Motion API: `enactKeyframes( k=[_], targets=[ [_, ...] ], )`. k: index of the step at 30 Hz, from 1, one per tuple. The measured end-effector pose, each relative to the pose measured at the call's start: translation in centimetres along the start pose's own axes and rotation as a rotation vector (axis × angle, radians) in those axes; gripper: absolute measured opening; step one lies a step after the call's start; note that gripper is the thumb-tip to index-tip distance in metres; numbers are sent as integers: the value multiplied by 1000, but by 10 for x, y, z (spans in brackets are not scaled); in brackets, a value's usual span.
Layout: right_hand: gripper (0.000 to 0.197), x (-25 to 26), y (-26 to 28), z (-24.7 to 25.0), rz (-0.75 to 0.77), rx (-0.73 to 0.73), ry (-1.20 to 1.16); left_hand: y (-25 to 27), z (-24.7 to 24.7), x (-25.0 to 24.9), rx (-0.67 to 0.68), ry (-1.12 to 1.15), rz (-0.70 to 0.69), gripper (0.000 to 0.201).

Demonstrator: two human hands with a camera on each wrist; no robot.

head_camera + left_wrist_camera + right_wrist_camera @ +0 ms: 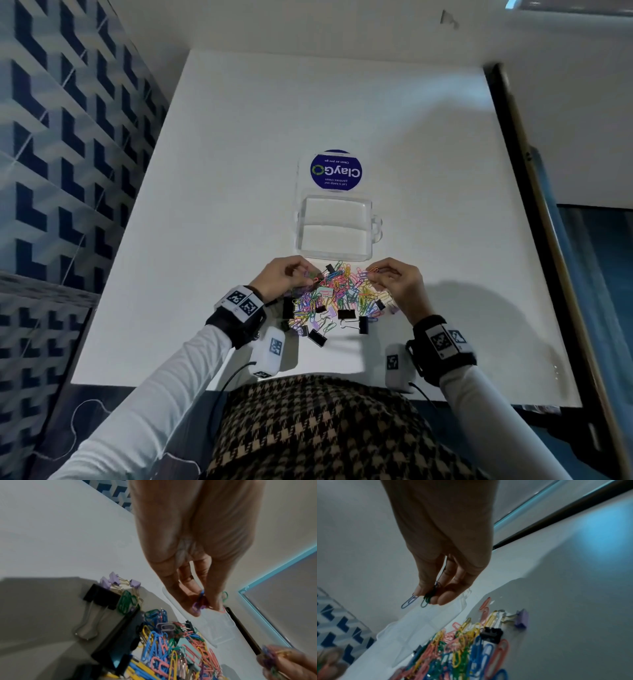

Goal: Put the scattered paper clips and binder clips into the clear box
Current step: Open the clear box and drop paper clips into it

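My left hand (pixel 286 274) pinches what look like two paper clips (pixel 199 602), my right hand (pixel 397 279) a few more, blurred. The heap (pixel 337 294) is too tangled to count; six black binder clips (pixel 346 314) show. One clear box (pixel 335 226) sits open just beyond.

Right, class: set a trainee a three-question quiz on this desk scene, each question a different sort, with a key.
1. True or false: the clear box already holds clips.
2. What does the left hand pinch? A) paper clips B) a binder clip C) nothing
3. Fill in: the clip pile lies between the box and the ____.

Key
1. False; both compartments look empty.
2. A; the right hand pinches paper clips too.
3. Person.
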State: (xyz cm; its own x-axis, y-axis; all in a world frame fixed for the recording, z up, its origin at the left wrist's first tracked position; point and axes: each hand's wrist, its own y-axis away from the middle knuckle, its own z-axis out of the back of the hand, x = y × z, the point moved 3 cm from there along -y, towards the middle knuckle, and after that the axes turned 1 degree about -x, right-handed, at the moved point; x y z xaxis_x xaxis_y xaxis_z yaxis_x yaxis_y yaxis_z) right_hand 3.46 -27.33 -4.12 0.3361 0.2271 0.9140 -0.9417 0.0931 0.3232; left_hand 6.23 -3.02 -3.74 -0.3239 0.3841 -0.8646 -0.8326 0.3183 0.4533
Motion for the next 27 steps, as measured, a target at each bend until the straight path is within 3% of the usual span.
enactKeyframes(
  k=[4, 11, 15, 17, 21, 24, 27],
  targets=[
    [10, 9, 1, 1, -40, 6, -134, -4, -3, 2, -32, 23, 3, 36],
    [8, 28, -7, 1, -24, 55, -190, -17, 9, -22, -84, 182, -32, 21],
    [8, 53, -22, -3, 27, 36, -246, -46, 26, -52, -218, 121, -97, 22],
    [10, 59, -36, -8, 28, 25, -246, -61, 26, -62, -242, -47, -111, 22],
    [14, 61, -61, -24, 0, 1, -64, -72, 13, -61, -67, -504, -86, 23],
    [14, 64, -67, -36, 33, 9, 98, -64, 15, -59, -52, -478, -134, 29],
    [23, 63, -64, -44, 121, 91, 381, -47, 24, -56, -131, -428, -215, 28]
  ],
)
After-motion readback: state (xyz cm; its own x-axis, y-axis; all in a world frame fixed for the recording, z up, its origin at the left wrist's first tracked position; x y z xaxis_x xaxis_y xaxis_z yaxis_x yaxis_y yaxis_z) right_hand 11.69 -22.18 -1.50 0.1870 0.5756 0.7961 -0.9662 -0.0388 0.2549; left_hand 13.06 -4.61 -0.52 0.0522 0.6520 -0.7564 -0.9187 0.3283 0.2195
